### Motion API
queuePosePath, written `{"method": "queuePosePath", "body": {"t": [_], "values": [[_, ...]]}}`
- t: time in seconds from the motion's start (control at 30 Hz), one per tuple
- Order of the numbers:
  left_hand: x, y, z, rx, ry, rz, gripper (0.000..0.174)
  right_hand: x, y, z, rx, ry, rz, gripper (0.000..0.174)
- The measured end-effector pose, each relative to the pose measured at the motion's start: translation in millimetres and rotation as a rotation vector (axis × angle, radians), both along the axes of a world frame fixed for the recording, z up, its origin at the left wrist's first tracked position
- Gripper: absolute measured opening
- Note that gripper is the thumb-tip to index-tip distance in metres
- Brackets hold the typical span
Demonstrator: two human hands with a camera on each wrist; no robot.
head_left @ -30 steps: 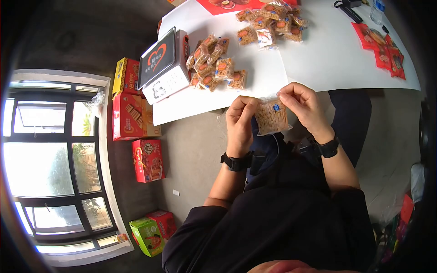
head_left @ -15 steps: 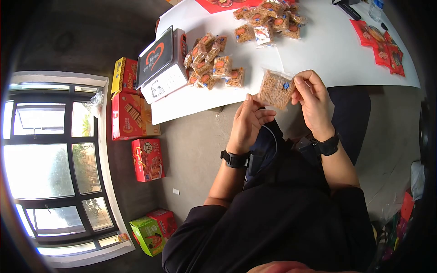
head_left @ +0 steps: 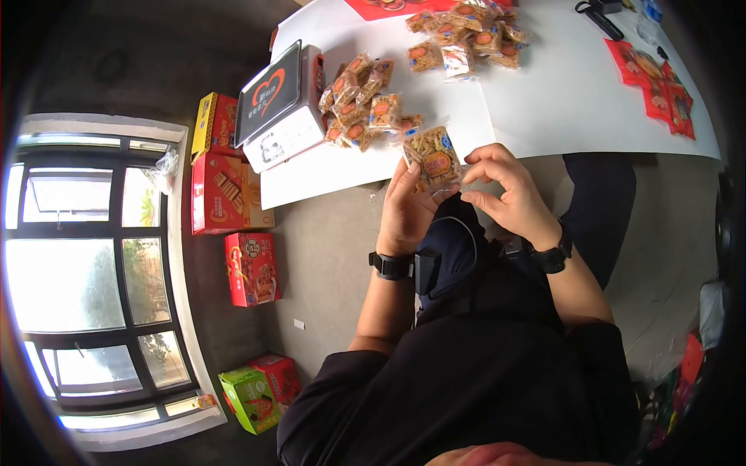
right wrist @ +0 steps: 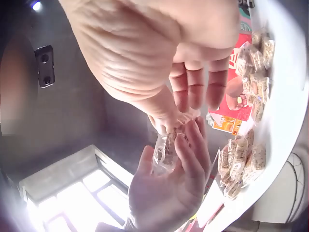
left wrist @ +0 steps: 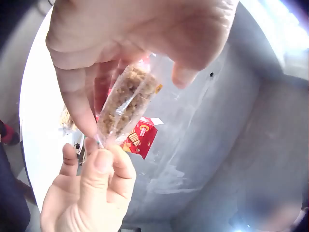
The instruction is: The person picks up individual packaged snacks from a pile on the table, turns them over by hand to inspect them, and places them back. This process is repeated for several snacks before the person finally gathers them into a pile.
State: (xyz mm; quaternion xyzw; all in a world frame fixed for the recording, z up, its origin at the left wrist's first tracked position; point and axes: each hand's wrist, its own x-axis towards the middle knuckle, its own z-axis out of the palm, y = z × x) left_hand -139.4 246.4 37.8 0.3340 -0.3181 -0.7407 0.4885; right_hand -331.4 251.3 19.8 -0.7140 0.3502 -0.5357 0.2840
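A clear-wrapped square snack packet (head_left: 432, 155), filled with crunchy golden-brown pieces, is held up before the table edge. Its orange label and a blue mark face up in the head view. The left hand (head_left: 402, 208) grips its left lower side, thumb on the front and fingers behind. From the right comes the right hand (head_left: 511, 186), whose thumb and forefinger pinch the wrapper's end in the left wrist view, where the packet (left wrist: 128, 99) shows edge-on. In the right wrist view the packet (right wrist: 165, 152) is partly hidden by both hands.
Two piles of similar packets (head_left: 353, 101) (head_left: 470, 35) lie on the white table (head_left: 559, 116). A scale-like white machine (head_left: 284, 109) stands at the left. Red pouches (head_left: 657, 89), a bottle (head_left: 648, 22) and a black object (head_left: 602, 22) are at the right. Boxes (head_left: 221, 194) stand along the floor.
The packet has turned over from its plain back to its labelled face and shifted left. The left hand now grips it, while the right hand has moved to its lower right edge.
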Motion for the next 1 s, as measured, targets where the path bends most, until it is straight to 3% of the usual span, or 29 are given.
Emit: {"method": "queuePosePath", "body": {"t": [0.17, 0.47, 0.67, 1.0], "values": [[-4.7, 0.7, -1.8, -0.025, -0.003, 0.053, 0.047, -2.3, -0.7, -1.9, 0.293, -0.147, 0.006, 0.027], [-19.2, -3.0, -3.7, 0.010, 0.047, 0.021, 0.044, 4.0, -3.7, -13.1, 0.384, -0.253, -0.007, 0.033], [-20.0, -11.8, -18.1, -0.092, -0.232, 0.044, 0.042, 6.9, -12.0, -28.4, 0.436, -0.249, 0.020, 0.032], [-18.7, -37.4, -35.9, -0.125, -0.289, 0.296, 0.062, 15.5, -31.9, -42.4, 0.584, -0.288, 0.132, 0.044]]}}
